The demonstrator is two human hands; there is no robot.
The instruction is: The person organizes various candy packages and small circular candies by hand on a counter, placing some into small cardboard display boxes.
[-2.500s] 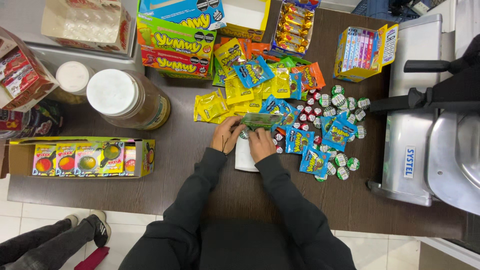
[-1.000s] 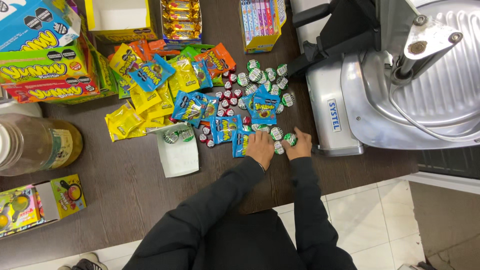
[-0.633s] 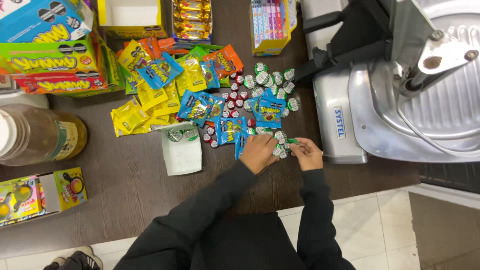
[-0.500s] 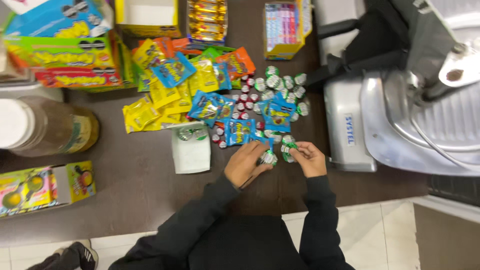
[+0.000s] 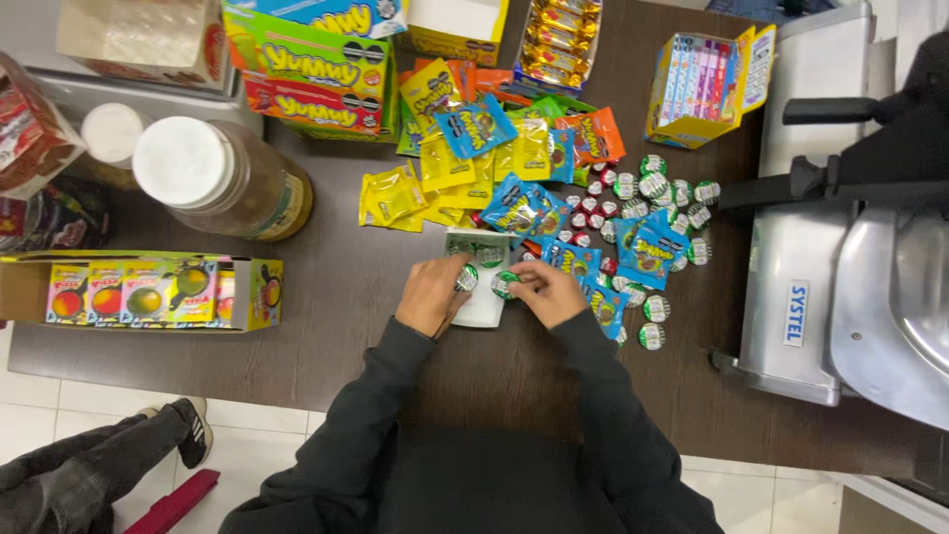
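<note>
Green round candies [image 5: 504,284] pinched in both hands' fingers, left hand [image 5: 432,294], right hand [image 5: 547,293], over white tray [image 5: 481,309]

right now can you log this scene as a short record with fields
left hand: pinches a small round green-and-white sweet over the white tray
right hand: holds another round sweet at the tray's right edge
tray: shallow, white, a few round sweets at its far end
right of hands: loose round sweets and blue sachets
behind: yellow sachets
surface: dark wooden table
left side: big white-lidded jar
</note>
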